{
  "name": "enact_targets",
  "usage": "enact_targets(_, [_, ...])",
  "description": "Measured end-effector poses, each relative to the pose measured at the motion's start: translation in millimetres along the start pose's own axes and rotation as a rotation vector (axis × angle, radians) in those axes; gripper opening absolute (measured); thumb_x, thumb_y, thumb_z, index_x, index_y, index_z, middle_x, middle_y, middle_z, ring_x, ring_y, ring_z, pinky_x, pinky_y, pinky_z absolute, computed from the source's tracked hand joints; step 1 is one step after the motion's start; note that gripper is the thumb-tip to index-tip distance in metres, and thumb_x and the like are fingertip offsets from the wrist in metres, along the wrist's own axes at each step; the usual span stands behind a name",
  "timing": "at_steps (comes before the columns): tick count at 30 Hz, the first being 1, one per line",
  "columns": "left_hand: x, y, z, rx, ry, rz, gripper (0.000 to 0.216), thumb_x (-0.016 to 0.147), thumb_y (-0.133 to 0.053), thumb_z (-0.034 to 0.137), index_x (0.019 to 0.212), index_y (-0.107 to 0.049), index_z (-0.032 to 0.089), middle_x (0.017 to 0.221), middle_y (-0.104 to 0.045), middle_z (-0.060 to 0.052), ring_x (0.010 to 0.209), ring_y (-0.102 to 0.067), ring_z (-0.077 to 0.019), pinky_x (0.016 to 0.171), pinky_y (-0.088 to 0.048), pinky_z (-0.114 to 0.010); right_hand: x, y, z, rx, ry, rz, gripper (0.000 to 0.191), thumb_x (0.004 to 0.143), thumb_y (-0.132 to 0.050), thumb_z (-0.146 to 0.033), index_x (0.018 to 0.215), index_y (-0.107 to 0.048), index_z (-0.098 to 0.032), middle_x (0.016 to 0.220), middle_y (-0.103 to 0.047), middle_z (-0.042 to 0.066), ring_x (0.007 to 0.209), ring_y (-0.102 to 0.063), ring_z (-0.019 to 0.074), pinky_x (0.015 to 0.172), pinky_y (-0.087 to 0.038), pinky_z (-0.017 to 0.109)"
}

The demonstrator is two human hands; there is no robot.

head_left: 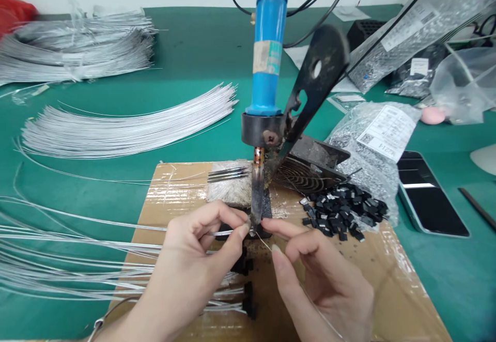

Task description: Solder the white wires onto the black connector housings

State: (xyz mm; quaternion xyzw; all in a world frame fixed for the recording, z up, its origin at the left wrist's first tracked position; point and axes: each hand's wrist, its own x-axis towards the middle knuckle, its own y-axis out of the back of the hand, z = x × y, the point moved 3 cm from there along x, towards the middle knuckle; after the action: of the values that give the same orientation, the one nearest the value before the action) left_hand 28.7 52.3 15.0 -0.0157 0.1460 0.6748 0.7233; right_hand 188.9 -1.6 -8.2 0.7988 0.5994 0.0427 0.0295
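A blue-handled soldering iron [267, 63] is held upright, tip down, by a black bracket [315, 68]. At its tip, my left hand [197, 259] pinches white wires [221, 233] close to their right end; what lies between the fingertips is mostly hidden. Just right of the tip, my right hand [325, 280] holds a thin silvery solder wire [264, 242] by the thumb, its end reaching to the iron. Below my left hand, other white wires end in black connectors [249, 300].
Cardboard [391, 290] covers the work spot. Loose black connectors [343, 210] are heaped at right, near a bubble-wrap bag [372, 109] and a phone [434, 192]. White wire bundles [132, 125] lie at left. Several dark metal rods [228, 174] rest behind my left hand.
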Motion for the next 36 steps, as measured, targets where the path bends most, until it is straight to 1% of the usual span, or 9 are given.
enact_targets(7, [-1.5,-0.7,-0.8,0.007,0.008,-0.003,0.011,0.084,-0.076,0.016,0.074,-0.075,0.021,0.081,-0.081,0.000,0.077,-0.076,-0.0129,0.070,-0.057,-0.015,-1.1,-1.1,-0.8,0.026,-0.022,0.010,0.025,0.097,-0.069,-0.025,0.075,-0.058,-0.023,0.116,-0.083,0.006,0.105,-0.080,0.0179,0.077,-0.059,0.018])
enact_targets(11, [-0.9,-0.1,-0.6,0.002,0.007,0.006,0.012,0.084,-0.076,0.015,0.074,-0.075,0.022,0.080,-0.081,0.001,0.078,-0.076,-0.0126,0.071,-0.057,-0.014,-0.9,-0.4,-2.0,0.002,-0.016,0.007,0.025,0.097,-0.070,-0.025,0.074,-0.059,-0.023,0.115,-0.083,0.006,0.104,-0.080,0.0182,0.084,-0.060,0.020])
enact_targets(16, [0.6,-0.5,1.0,0.018,-0.005,0.017,0.010,0.082,-0.076,0.015,0.073,-0.075,0.021,0.077,-0.080,0.000,0.074,-0.076,-0.0133,0.068,-0.058,-0.015,-1.5,-1.3,-0.2,0.026,-0.032,0.012,0.025,0.098,-0.069,-0.026,0.075,-0.059,-0.024,0.115,-0.082,0.008,0.109,-0.079,0.0213,0.062,-0.057,0.018])
enact_targets(21, [-1.4,-0.7,1.5,0.027,-0.010,0.001,0.011,0.083,-0.076,0.016,0.073,-0.075,0.021,0.077,-0.080,0.000,0.075,-0.075,-0.0128,0.069,-0.057,-0.015,-2.3,-3.0,-0.2,0.026,0.013,0.020,0.023,0.097,-0.069,-0.023,0.076,-0.059,-0.024,0.113,-0.083,0.004,0.103,-0.080,0.0175,0.075,-0.059,0.018])
enact_targets(26, [-2.6,0.2,0.8,0.030,-0.012,-0.003,0.012,0.083,-0.076,0.016,0.073,-0.074,0.022,0.076,-0.079,0.001,0.074,-0.074,-0.0127,0.068,-0.056,-0.015,-2.4,-2.7,-0.4,0.034,-0.003,0.018,0.023,0.097,-0.070,-0.023,0.076,-0.061,-0.024,0.113,-0.083,0.006,0.106,-0.080,0.0186,0.068,-0.057,0.018])
enact_targets(30, [-1.8,-0.3,-0.4,0.026,0.006,0.000,0.011,0.084,-0.076,0.016,0.074,-0.074,0.021,0.079,-0.080,0.000,0.077,-0.074,-0.0133,0.070,-0.056,-0.016,-2.3,-2.9,-1.1,0.041,0.020,0.026,0.022,0.096,-0.071,-0.023,0.076,-0.062,-0.024,0.112,-0.083,0.005,0.104,-0.080,0.0182,0.078,-0.058,0.020])
enact_targets(32, [-1.2,-1.0,-0.6,0.029,0.008,0.002,0.011,0.084,-0.076,0.016,0.075,-0.074,0.021,0.078,-0.080,0.000,0.076,-0.074,-0.0130,0.068,-0.056,-0.016,-2.8,-3.5,-0.6,0.057,0.012,0.032,0.022,0.098,-0.069,-0.022,0.077,-0.062,-0.024,0.112,-0.083,0.002,0.094,-0.080,0.0144,0.074,-0.057,0.019])
enact_targets(35, [-1.2,-2.1,-0.1,0.040,-0.005,-0.008,0.012,0.084,-0.075,0.016,0.073,-0.074,0.021,0.075,-0.079,0.000,0.074,-0.073,-0.0126,0.067,-0.055,-0.015,-3.5,-4.6,0.7,0.075,-0.016,0.019,0.023,0.099,-0.067,-0.023,0.077,-0.061,-0.024,0.114,-0.082,-0.001,0.068,-0.075,0.0067,0.062,-0.053,0.016])
enact_targets(36, [-1.4,-2.1,0.0,0.045,-0.009,-0.007,0.012,0.084,-0.075,0.016,0.074,-0.074,0.021,0.076,-0.079,0.000,0.074,-0.073,-0.0126,0.067,-0.055,-0.015,-3.5,-4.8,0.8,0.074,-0.018,0.018,0.023,0.099,-0.067,-0.023,0.077,-0.060,-0.024,0.114,-0.082,-0.002,0.067,-0.074,0.0059,0.061,-0.052,0.016])
